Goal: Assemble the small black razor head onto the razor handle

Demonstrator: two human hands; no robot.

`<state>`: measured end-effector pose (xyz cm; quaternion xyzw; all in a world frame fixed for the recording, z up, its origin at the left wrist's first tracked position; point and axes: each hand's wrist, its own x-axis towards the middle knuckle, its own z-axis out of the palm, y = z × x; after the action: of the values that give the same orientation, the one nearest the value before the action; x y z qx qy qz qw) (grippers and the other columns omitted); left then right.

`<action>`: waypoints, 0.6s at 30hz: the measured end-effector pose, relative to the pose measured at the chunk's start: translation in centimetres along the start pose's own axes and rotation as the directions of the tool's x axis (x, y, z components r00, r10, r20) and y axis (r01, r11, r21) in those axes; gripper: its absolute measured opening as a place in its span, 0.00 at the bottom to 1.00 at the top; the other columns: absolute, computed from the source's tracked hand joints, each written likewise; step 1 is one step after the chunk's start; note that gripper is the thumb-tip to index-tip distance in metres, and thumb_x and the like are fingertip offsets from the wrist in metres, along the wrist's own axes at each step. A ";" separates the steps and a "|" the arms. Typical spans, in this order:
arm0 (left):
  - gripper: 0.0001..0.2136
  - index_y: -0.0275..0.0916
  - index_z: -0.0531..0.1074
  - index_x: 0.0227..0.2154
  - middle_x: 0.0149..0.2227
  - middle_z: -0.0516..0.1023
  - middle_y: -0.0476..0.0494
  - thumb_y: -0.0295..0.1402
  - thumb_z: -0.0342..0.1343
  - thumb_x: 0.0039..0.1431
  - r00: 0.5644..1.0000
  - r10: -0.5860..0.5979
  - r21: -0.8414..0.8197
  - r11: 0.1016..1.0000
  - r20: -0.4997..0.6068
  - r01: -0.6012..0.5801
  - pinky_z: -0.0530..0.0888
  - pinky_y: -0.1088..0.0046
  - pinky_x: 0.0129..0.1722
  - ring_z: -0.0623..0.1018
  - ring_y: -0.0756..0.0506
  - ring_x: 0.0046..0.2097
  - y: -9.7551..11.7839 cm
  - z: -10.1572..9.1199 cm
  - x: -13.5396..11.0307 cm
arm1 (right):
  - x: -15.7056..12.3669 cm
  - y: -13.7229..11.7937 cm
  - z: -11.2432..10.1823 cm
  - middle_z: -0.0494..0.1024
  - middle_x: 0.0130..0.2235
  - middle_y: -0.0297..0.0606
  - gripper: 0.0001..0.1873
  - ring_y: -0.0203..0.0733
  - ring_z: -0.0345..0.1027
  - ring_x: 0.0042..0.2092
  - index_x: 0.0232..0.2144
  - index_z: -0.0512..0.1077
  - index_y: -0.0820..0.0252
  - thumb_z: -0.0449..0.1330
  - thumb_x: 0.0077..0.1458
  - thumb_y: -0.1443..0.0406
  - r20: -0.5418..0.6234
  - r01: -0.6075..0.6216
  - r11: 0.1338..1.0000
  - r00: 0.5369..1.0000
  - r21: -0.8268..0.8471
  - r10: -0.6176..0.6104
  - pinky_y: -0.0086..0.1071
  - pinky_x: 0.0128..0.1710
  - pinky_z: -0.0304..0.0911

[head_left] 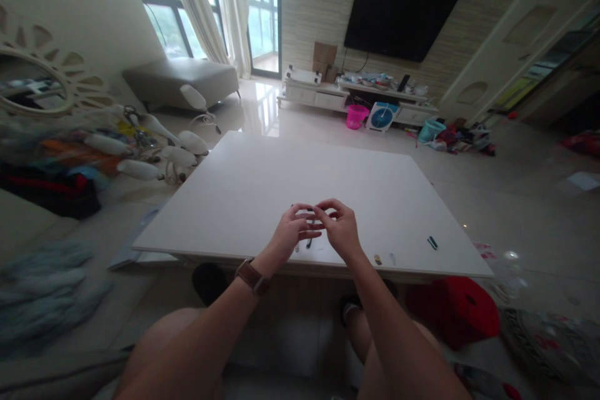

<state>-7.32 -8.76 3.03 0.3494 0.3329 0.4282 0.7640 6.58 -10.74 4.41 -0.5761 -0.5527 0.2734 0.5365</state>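
Note:
Above the near edge of the white table, my left hand and my right hand meet at the fingertips. A tiny dark piece shows where the fingers come together; its kind is too small to make out. My right thumb and index finger pinch at that spot. The left index finger reaches to it too, while the other left fingers stretch out loosely. Just under the hands, a thin dark object lies on the tabletop, partly covered by the fingers.
To the right on the table are a small dark-green object and a small yellow-and-black piece. A red stool-like object stands by the near right corner. White lamp shades crowd the left side.

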 end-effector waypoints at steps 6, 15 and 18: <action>0.20 0.39 0.68 0.40 0.38 0.81 0.42 0.22 0.56 0.39 1.000 0.009 -0.051 0.999 0.009 -0.009 0.80 0.63 0.40 0.83 0.42 0.39 0.1 0.2 0.0 | 0.0 -0.4 0.6 0.77 0.40 0.38 0.05 0.44 0.69 0.45 0.30 0.78 0.54 0.63 0.56 0.62 0.020 0.131 0.982 0.991 -0.136 -0.130 0.33 0.38 0.65; 0.18 0.37 0.70 0.40 0.34 0.81 0.43 0.25 0.59 0.42 1.000 0.011 -0.019 1.000 -0.009 -0.011 0.80 0.64 0.39 0.83 0.42 0.36 0.6 0.1 -0.5 | -0.5 -0.2 0.5 0.75 0.40 0.39 0.05 0.44 0.68 0.46 0.31 0.78 0.54 0.62 0.57 0.64 0.038 0.157 0.973 0.987 -0.167 -0.153 0.34 0.38 0.65; 0.18 0.37 0.70 0.40 0.34 0.81 0.43 0.25 0.59 0.42 1.000 0.006 -0.014 1.000 -0.006 -0.007 0.80 0.65 0.39 0.83 0.41 0.38 0.7 0.1 -0.5 | -0.4 -0.2 0.6 0.75 0.40 0.38 0.04 0.43 0.68 0.44 0.31 0.78 0.54 0.63 0.57 0.63 0.025 0.150 0.980 0.989 -0.129 -0.148 0.34 0.37 0.65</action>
<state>-7.75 -8.98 3.79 0.3439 0.3311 0.4340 0.7640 5.84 -10.97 4.25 -0.5647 -0.6151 0.2004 0.5124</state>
